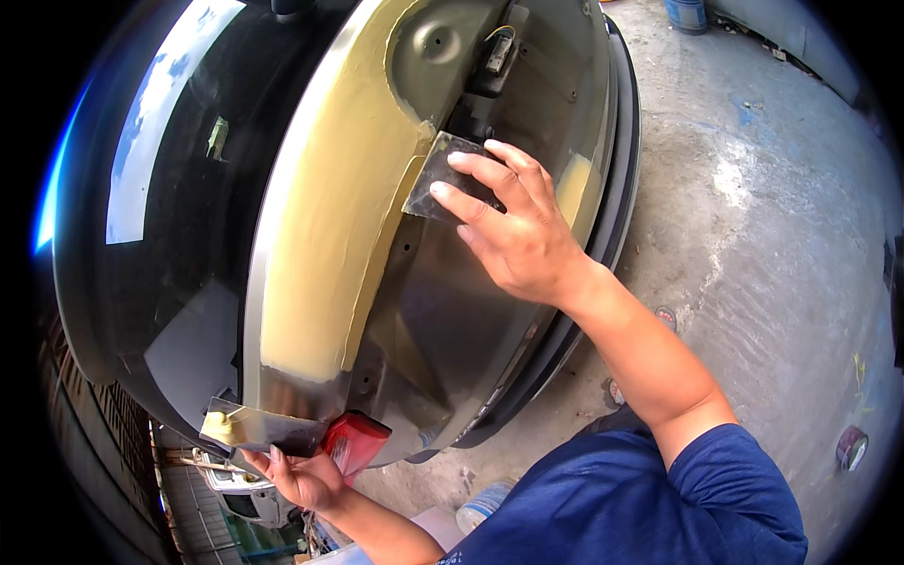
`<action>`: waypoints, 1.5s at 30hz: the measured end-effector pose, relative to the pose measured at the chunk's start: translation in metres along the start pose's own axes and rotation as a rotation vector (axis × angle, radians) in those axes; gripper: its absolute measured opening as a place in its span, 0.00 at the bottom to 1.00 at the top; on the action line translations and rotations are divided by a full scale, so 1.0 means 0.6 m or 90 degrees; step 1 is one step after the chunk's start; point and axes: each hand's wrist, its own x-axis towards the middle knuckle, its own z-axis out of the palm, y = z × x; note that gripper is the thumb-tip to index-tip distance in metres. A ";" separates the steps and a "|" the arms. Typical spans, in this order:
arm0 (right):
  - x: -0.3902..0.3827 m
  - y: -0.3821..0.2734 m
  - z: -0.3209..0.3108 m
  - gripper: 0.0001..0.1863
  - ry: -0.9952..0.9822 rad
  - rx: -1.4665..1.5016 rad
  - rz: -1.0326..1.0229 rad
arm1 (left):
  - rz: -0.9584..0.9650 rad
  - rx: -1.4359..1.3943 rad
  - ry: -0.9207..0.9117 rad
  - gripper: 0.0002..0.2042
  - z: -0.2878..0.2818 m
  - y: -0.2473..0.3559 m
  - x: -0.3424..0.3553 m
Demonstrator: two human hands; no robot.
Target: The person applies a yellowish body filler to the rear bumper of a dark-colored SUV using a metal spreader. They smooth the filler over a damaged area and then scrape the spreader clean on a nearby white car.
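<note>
A person in a blue shirt (650, 508) stands at the back of a car (433, 301), both hands on flat plates. The right hand (527, 221) lies over a dark square spreader (433, 168), fingers fanned across its face and thumb close to its near edge. The spreader sits on the body panel, at the edge of a long coat of yellow paste (325, 207) that curves along the panel beside the dark rear window (235, 179).

Lower left, the left hand (306, 480) holds up a board (278, 431), thumb at its near edge; the fingers beneath are partly hidden, so their exact grip cannot be told. A dab of the same yellow (222, 427) rests on the board's far left end, and a red tail light (356, 443) shows just beside it. A smaller yellow patch (573, 188) marks the panel past the right hand, near the black bumper (623, 122).
</note>
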 end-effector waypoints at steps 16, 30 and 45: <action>0.033 0.027 -0.013 0.26 -0.015 0.022 -0.035 | -0.004 -0.004 -0.014 0.25 0.000 0.001 0.000; 0.047 0.042 -0.023 0.25 -0.044 0.021 -0.052 | -0.004 -0.013 -0.086 0.23 -0.015 -0.001 0.002; 0.045 0.053 -0.036 0.23 -0.068 0.020 -0.066 | 0.008 0.021 0.002 0.25 0.004 -0.001 -0.003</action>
